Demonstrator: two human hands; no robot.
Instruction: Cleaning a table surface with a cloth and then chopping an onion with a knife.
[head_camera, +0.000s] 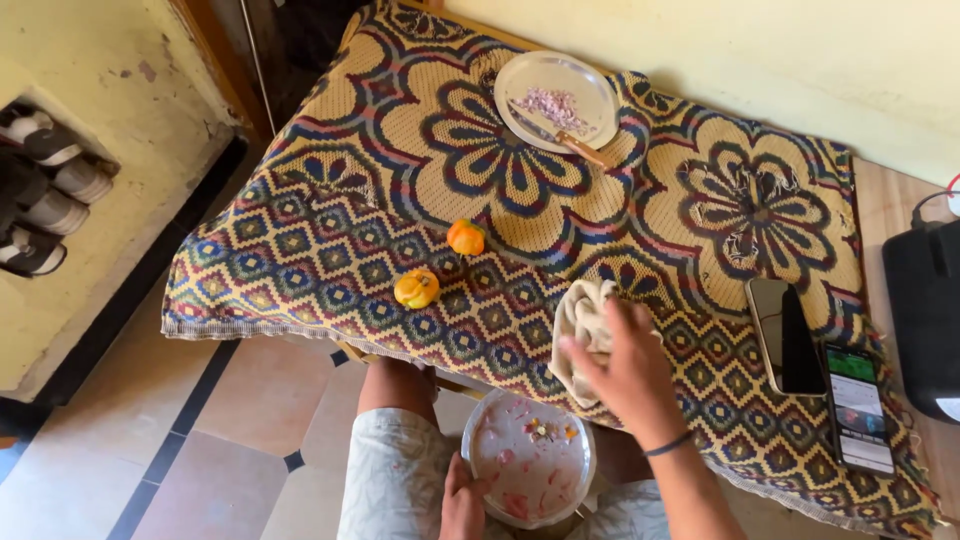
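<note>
Hands work apart: the right hand (622, 372) has its fingers closed on a cream cloth (583, 335) lying on the patterned bed cover (330, 250), while the left hand (463, 500) grips the rim of a steel plate (528, 458) on the lap — smeared red. Two small tomatoes (441, 263) sit nearby; two phones (820, 365) lie to the right.
</note>
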